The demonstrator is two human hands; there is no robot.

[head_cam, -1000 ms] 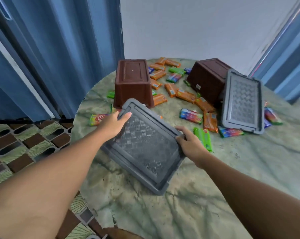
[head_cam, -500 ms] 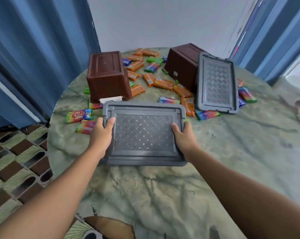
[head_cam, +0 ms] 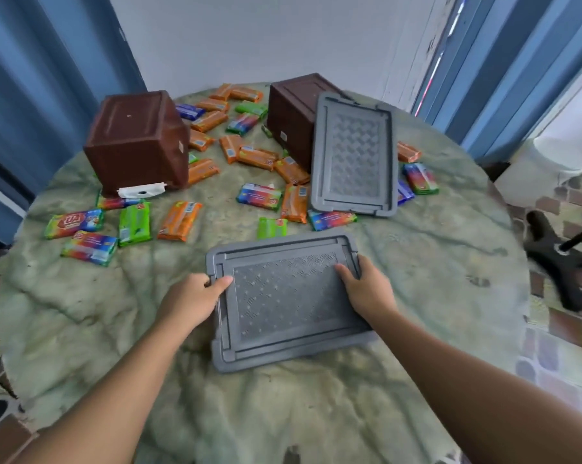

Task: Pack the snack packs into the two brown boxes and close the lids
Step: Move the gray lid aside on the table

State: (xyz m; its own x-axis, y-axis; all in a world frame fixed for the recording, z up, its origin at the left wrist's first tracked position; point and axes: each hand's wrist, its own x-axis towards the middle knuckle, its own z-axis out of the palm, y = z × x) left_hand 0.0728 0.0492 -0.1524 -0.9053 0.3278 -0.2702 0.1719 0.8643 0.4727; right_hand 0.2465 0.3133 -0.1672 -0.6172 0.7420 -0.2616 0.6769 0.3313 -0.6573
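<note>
Round marbled worktop (head_cam: 416,296), 2 brown boxes (head_cam: 138,142) tipped mouth-down at its far side, snack packs (head_cam: 179,221) scattered around and between them, none packed. Second gray lid (head_cam: 353,155) propped against the far box. Near gray lid (head_cam: 289,299) held low over the worktop, this side of the boxes. Risk: lid set down on loose packs, or boxes left overturned, stalling packing. Left hand (head_cam: 192,303) and right hand (head_cam: 366,293): each grip narrow, pinching a short lid edge.

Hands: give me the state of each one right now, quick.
Left hand: grips the left edge of the grey lid, thumb on top.
Right hand: grips the right edge of the same lid.
</note>
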